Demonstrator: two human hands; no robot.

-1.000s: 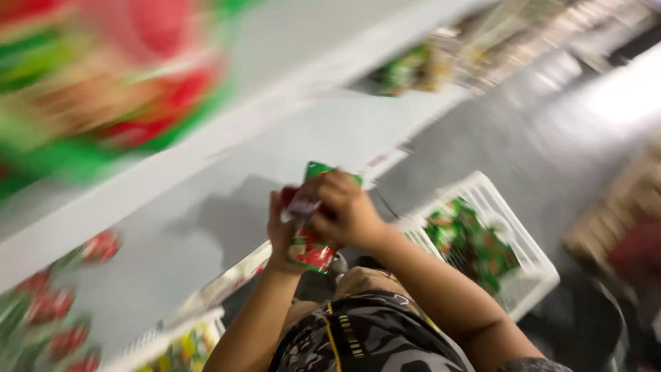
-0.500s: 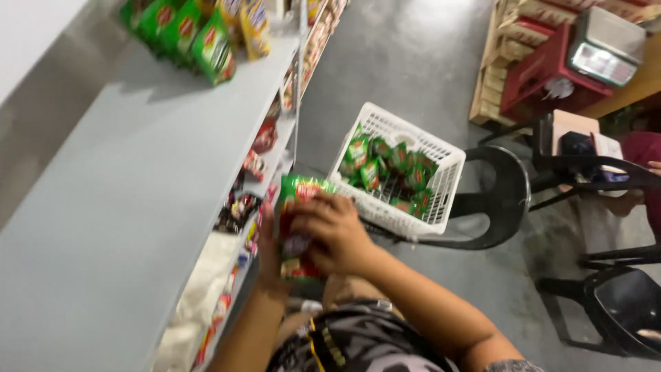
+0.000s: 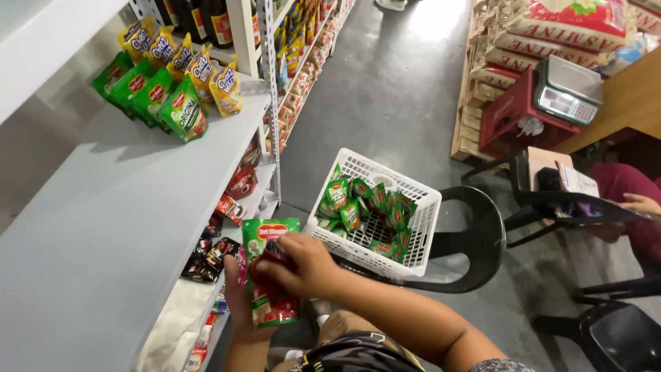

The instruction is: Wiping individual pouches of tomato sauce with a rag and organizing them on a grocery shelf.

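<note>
On the far left, a pale grey shelf [image 3: 103, 227] runs along our side, and at its back end stand green pouches [image 3: 155, 96] and yellow pouches [image 3: 206, 72] in a leaning row. Under that shelf we see a lower one crowded with small dark and red packets [image 3: 213, 251]; they are too small for us to tell their kind.

Just right of the shelf's edge, our left hand [image 3: 237, 303] is wrapped around the back of a small stack of green-and-red sauce pouches [image 3: 272, 279], held upright in front of us and close to the shelf. Our right hand [image 3: 299, 265] lies over the front of the same stack, fingers closed on it, so both hands are together and clamped on the pouches. How many pouches are in the stack we cannot tell.

Near our right hand, further right, a white plastic basket [image 3: 420, 227] rests on a black plastic chair [image 3: 475, 238] and holds more of the same green-and-red pouches. Beyond it, a red crate [image 3: 509, 117] carries a weighing scale [image 3: 568, 89]. At the far right, another person's hand [image 3: 640, 203] rests by a black chair arm.
</note>
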